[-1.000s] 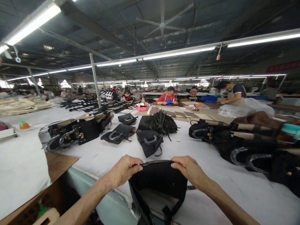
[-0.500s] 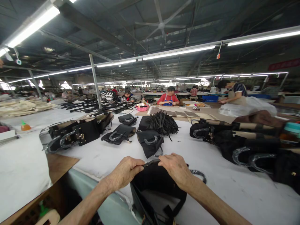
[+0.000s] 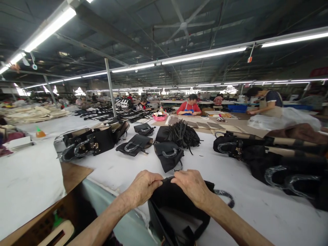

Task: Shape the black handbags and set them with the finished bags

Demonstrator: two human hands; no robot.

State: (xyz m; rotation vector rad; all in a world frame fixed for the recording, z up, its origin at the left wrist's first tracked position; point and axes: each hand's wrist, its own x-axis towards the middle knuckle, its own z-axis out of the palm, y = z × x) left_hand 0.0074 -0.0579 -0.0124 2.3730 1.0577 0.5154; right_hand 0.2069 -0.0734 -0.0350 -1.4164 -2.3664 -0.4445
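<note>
A black handbag stands in front of me with its mouth towards me and its inside showing. My left hand pinches the far rim of the bag between thumb and fingers. Close beside it, my right hand grips the same rim, fingers curled over the edge. A plastic-wrapped handle sticks out on the bag's right side. Just beyond the rim lies another black bag piece with a wrapped handle.
Black strips are heaped farther back. Finished-looking black bags stand at left, and more black bags line the right. A glue bottle stands far left. A person in red sits across the table; another person bends at right.
The view has turned slightly left, so the scene shifts right. My right hand has come a little closer to my left along the rim; both still hold the bag.
</note>
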